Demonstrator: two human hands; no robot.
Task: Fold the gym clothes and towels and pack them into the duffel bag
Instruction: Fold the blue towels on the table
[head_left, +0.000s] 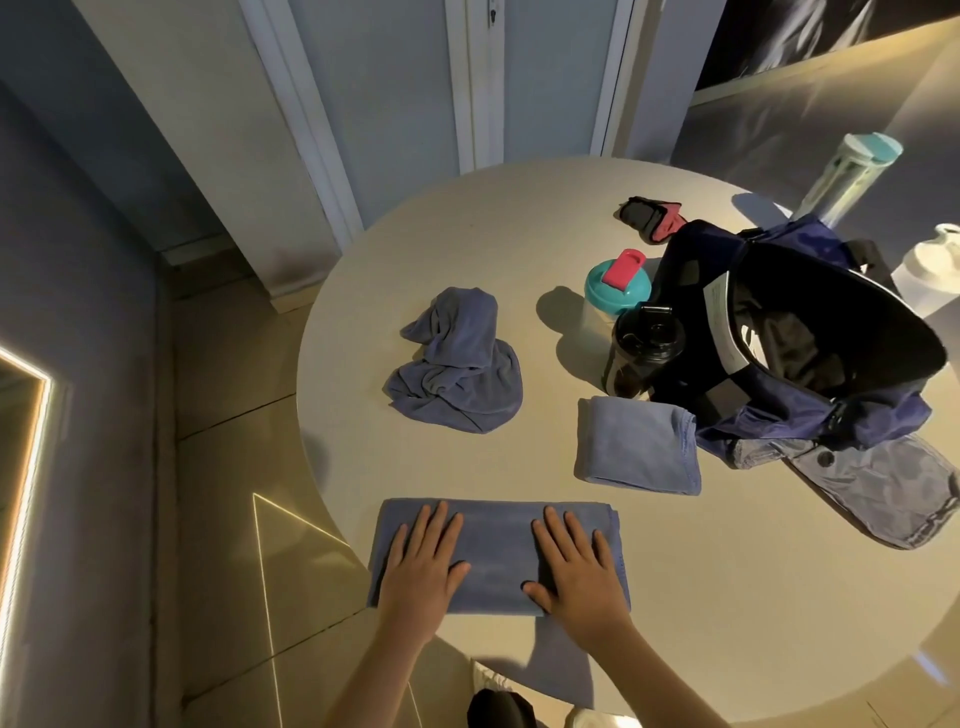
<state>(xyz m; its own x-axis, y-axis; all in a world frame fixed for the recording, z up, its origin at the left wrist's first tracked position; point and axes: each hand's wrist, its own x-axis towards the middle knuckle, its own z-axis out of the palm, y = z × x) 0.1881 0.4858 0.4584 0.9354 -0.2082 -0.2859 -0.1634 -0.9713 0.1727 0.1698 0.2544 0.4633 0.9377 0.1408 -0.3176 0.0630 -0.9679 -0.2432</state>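
Towel (493, 545) lies half-folded at the table's (727, 597) near edge; left hand (421, 566) and right hand (576, 566) press it flat with straight fingers, gripping nothing. Smooth outward, then fold the ends together evenly.

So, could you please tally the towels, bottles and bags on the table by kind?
Towels: 3 (crumpled towel, folded towel, flattened towel)
Bottles: 4 (teal-lidded shaker, black shaker, tall clear bottle, white bottle)
Duffel bag: 1
Total: 8
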